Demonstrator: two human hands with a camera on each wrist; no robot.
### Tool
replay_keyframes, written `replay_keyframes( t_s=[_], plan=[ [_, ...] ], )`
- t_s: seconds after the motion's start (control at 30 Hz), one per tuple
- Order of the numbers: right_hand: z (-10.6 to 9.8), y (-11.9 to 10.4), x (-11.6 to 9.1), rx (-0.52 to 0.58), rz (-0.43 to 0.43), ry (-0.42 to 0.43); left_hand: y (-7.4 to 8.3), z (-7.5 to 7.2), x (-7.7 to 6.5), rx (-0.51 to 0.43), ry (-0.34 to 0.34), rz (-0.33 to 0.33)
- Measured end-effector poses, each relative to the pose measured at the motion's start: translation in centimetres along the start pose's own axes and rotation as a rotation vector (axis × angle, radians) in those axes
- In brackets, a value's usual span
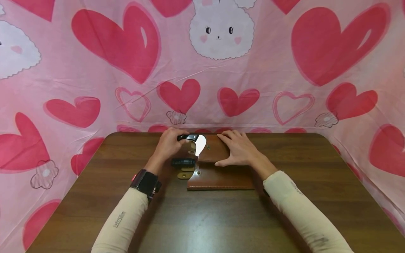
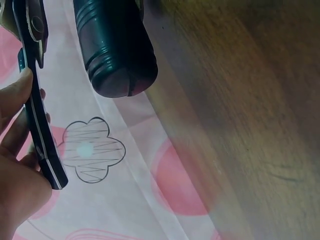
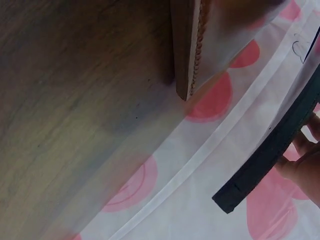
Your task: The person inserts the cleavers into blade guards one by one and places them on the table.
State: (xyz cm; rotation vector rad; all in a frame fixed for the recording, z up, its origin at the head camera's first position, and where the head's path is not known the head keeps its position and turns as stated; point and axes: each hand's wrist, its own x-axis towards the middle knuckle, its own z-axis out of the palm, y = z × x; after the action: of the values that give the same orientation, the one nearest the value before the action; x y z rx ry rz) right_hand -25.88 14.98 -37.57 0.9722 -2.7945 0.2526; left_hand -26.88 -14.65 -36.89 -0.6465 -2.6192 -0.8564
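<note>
My left hand point(image 1: 169, 142) grips the black handle of a knife point(image 1: 188, 137), also seen as a slim dark handle point(image 2: 40, 130) pinched in the left wrist view. Its pale, bright blade point(image 1: 200, 144) points right and overlaps the left end of a brown leather case point(image 1: 221, 179). Spread across the case's upper panel point(image 1: 213, 149), my right hand point(image 1: 240, 149) holds it, thumb at the lower edge and fingers at the far edge. Those fingers touch a dark strip point(image 3: 270, 145) in the right wrist view. A ridged black cylindrical handle point(image 1: 182, 162) juts from the case's left side.
Leather tabs with metal snaps point(image 1: 184, 175) stick out at the case's left. The case lies on a brown wooden table point(image 1: 196, 218), near its far edge. Behind hangs a pink cloth point(image 1: 205, 73) printed with hearts and rabbits.
</note>
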Motion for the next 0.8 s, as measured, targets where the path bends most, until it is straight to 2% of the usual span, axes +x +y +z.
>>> replay_keyframes(
  t_s=[0.37,0.63,0.8],
  plan=[
    [-0.12,-0.13,0.17,-0.007,-0.005,-0.001,0.02,0.14,0.05,0.002,0.012,-0.001],
    [-0.14,-0.31,0.32,-0.007,-0.02,0.003,0.28,0.56,0.24,0.005,-0.008,0.056],
    [-0.17,-0.32,0.27,-0.006,-0.018,-0.007,0.4,0.7,0.23,0.006,-0.007,0.058]
  ],
)
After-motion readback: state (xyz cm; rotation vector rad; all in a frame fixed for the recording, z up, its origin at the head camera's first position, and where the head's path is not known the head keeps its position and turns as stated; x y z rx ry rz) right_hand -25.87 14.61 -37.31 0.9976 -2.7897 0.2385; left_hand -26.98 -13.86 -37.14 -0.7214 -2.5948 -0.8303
